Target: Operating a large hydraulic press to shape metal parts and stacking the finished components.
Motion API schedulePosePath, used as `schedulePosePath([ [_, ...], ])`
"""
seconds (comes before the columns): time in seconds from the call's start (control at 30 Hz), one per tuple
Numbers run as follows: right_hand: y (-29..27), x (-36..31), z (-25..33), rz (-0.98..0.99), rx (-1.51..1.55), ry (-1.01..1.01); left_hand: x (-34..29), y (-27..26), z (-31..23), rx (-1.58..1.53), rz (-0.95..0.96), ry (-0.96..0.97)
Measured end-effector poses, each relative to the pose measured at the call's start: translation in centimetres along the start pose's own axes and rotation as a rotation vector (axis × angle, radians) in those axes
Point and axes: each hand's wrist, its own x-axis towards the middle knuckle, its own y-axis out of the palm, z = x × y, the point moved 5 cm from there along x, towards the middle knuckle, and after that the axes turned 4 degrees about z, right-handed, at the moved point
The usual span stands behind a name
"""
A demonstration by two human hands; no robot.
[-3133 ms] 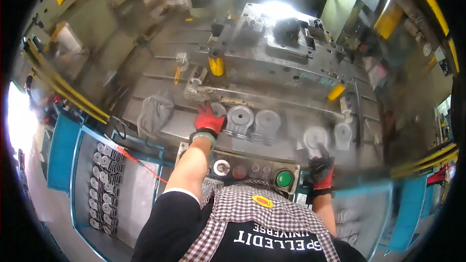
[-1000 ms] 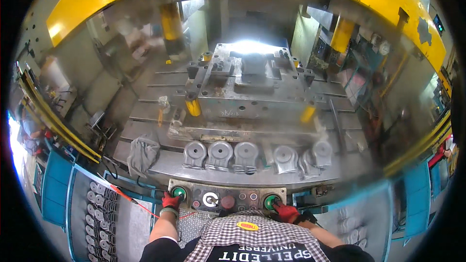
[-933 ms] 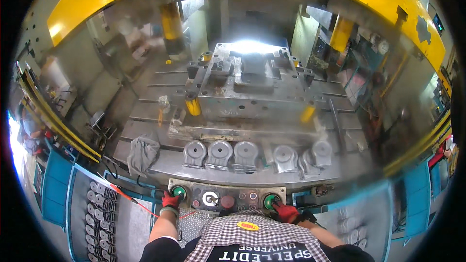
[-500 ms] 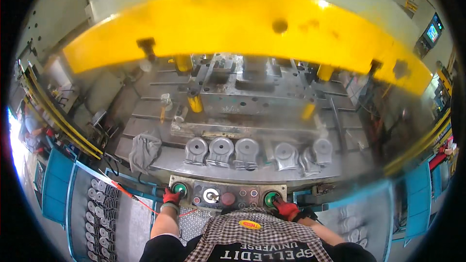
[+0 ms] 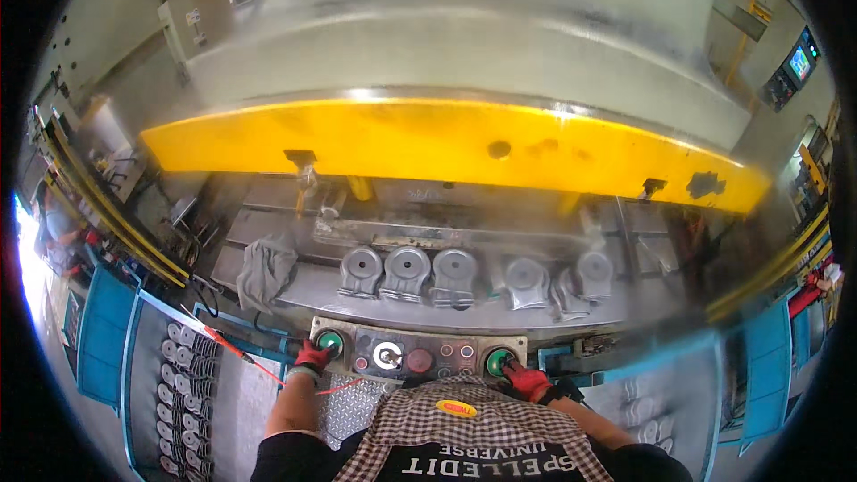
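Observation:
My left hand (image 5: 312, 357), in a red glove, rests at the left green push button (image 5: 329, 344) of a control panel, its fingers reaching over the button's lower edge. On the panel's other side, my right hand (image 5: 531, 382), also red-gloved, stretches its dark fingertips onto the right green push button (image 5: 499, 361). Neither hand grasps anything. Between them the control panel (image 5: 365, 340) carries a red button (image 5: 419, 361) and a white round switch (image 5: 387, 355). Above the panel, the yellow press ram (image 5: 428, 138) hides most of the die behind it.
Several round-headed grey metal parts (image 5: 406, 270) stand along the press bed's front edge. A grey cloth (image 5: 266, 274) lies to their left. Blue-framed bins (image 5: 132, 366) flank me, with stacked metal parts (image 5: 183, 402) at left. An orange-red air gun (image 5: 228, 344) hangs near my left forearm.
The yellow ram has come down and now covers the die blocks that showed before. My left forearm has shifted slightly left; my right hand stays at its button.

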Motion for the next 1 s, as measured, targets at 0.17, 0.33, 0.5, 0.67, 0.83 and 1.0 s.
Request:
schedulePosePath([
  [0.17,-4.2,-1.4,2.5,0.005,0.084,0.072,-8.5,-10.3,-14.1,0.516,0.236,0.421],
  [0.33,-4.6,-1.5,3.1,-0.016,0.129,0.133,-17.1,-20.5,-34.9,-0.394,0.275,1.23],
  [0.5,-6.9,-1.6,4.2,-0.178,0.372,0.178,-18.7,-23.3,-51.9,-0.14,-0.597,1.218],
  [0.67,-5.7,-3.1,3.6,-0.378,0.675,0.341,-18.6,-19.6,-59.0,0.104,-0.439,0.75],
  [0.83,-4.7,-3.1,0.6,-0.772,1.193,0.368,-19.1,-18.9,-61.2,0.063,-0.48,0.84],
  [1.0,-14.3,0.6,2.4,-0.941,1.667,0.165,-14.5,-24.4,-60.1,-0.35,0.032,1.227],
])
